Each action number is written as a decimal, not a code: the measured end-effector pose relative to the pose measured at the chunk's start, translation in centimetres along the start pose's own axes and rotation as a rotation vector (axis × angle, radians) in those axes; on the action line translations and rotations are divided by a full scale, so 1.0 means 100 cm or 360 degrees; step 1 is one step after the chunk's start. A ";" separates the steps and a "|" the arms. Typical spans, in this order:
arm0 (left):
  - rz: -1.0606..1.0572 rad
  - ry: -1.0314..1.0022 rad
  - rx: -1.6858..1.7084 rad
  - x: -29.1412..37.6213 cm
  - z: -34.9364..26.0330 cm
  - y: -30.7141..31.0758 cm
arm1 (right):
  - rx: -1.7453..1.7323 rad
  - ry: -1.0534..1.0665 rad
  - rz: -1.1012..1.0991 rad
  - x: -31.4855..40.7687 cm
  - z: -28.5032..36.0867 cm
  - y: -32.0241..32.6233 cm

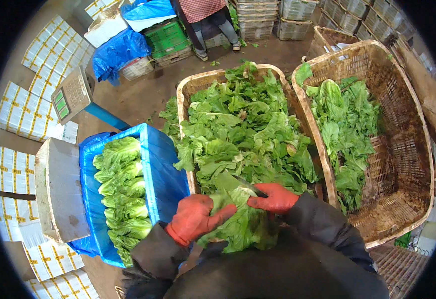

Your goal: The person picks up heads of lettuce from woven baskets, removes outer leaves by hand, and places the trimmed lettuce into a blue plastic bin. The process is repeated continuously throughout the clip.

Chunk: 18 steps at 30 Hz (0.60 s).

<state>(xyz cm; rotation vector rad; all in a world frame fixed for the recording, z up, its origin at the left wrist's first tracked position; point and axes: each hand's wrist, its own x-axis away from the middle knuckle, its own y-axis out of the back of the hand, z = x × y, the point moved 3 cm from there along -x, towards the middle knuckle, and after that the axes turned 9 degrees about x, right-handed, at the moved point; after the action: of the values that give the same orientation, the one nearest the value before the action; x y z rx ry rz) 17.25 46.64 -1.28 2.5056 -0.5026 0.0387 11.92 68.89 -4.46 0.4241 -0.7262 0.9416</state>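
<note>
My right hand point(276, 198), in a red glove, is closed on the dark handle of a knife point(244, 183) whose blade points up and left. Just left of it, my red-gloved left hand point(201, 216) is at a head of leafy lettuce point(236, 220), thumb stretched towards the leaves; its grip cannot be made out. The lettuce lies low before my body, partly blurred. Beyond both hands, a large plastic crate point(182, 101) is heaped with loose green leaves point(240, 130). On the left, a blue-lined box point(147, 160) holds a row of trimmed lettuce heads point(124, 187).
At right stands a dirty large crate point(423, 149), partly filled with leaves. A scale display point(68, 97) on a blue post rises behind the blue-lined box. White taped boxes point(19, 112) line the far left. A person point(210, 22) stands beyond, near a green crate point(169, 41).
</note>
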 end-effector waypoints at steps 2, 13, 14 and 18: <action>0.0167 0.0035 -0.0320 -0.005 -0.005 -0.001 | 0.0059 0.0133 -0.0118 0.003 0.001 -0.008; -0.0225 0.0470 0.1500 -0.014 0.033 -0.104 | 0.0193 0.0743 -0.0945 -0.003 -0.030 0.000; -0.0198 0.0664 0.1487 -0.025 0.020 -0.093 | 0.0519 0.0683 -0.1041 -0.007 -0.032 0.009; -0.0218 0.0359 0.0506 -0.035 0.007 -0.049 | 0.1159 0.0897 -0.0984 0.010 -0.008 0.040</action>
<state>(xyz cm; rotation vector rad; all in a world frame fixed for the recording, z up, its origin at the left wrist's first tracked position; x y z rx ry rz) 15.69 51.16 -4.95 2.7924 -0.2455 0.3703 9.23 72.12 -4.18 0.9086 0.2918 0.6507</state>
